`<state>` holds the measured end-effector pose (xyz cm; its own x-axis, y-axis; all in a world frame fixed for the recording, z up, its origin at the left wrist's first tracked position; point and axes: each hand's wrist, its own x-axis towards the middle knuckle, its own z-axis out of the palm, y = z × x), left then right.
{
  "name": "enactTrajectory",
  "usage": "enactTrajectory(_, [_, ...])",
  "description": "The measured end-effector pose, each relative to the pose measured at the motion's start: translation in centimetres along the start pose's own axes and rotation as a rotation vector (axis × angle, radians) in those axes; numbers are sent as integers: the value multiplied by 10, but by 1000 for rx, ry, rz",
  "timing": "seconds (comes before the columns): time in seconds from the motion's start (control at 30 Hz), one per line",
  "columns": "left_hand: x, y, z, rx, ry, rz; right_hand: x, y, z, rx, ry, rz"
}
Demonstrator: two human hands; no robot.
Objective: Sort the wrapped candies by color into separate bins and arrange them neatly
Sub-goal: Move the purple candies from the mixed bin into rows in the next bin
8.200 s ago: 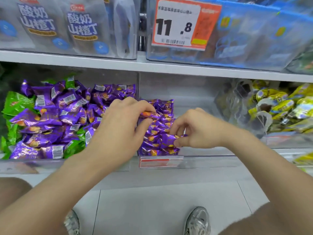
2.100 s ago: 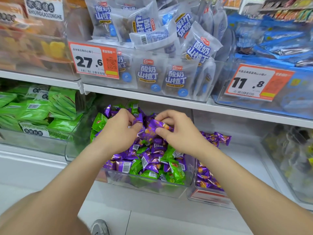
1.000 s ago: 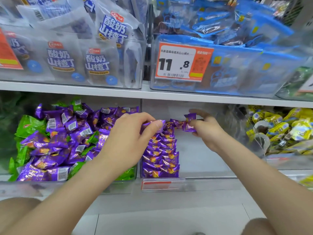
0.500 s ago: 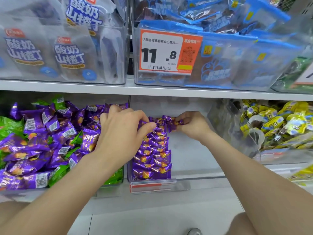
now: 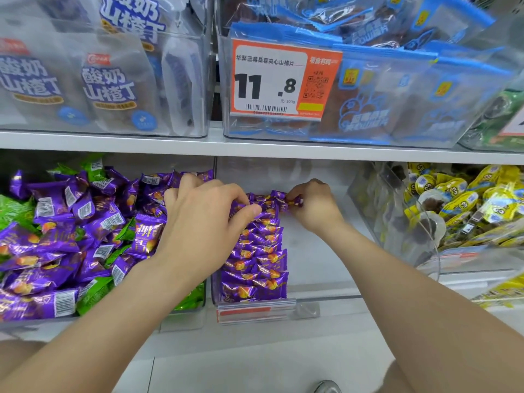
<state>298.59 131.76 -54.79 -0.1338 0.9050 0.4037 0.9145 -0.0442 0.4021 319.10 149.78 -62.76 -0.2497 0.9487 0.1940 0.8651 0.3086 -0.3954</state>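
My left hand [image 5: 204, 222] reaches over the divide between two clear bins on the lower shelf [image 5: 283, 350]. Its fingers [image 5: 226, 194] are curled, and thumb and forefinger pinch the far end of the row of purple candies [image 5: 255, 259]. That row runs front to back along the left wall of the middle bin [image 5: 326, 279], the wrappers overlapping one another.

My right hand [image 5: 314, 205] is just beside the left, at the back of the same bin. Its fingertips [image 5: 295, 194] are pressed together on a single purple candy [image 5: 292, 202], which touches the far end of the row.

The left bin [image 5: 184, 321] holds a loose heap of purple candies [image 5: 51, 251] with green candies [image 5: 93, 296] mixed among and under them. To the right, a tilted clear bin [image 5: 397, 222] holds yellow wrapped sweets [image 5: 459, 199].

On the upper shelf [image 5: 255, 147], a bin of blue packets [image 5: 397, 89] carries an orange price tag [image 5: 272, 80] reading 11.8, and next to it stand white bags [image 5: 107, 86] with blue lettering.
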Motion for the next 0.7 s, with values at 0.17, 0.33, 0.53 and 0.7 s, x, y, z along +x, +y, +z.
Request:
enactTrajectory(0.17, [0,0,-3,-44,-6,17,3,-3,5,-54,-14,-76])
enactTrajectory(0.33, [-1,1,-10,-127,23,24,-10,-13,-13,-86,-25,-32])
enactTrajectory(0.53, [0,3,-19,-360,54,-31,-72,-83,-80,896,-348,-98])
enactTrajectory(0.7, [-3,7,-27,-545,-2,-100,-99,-98,-96,983,-435,-143])
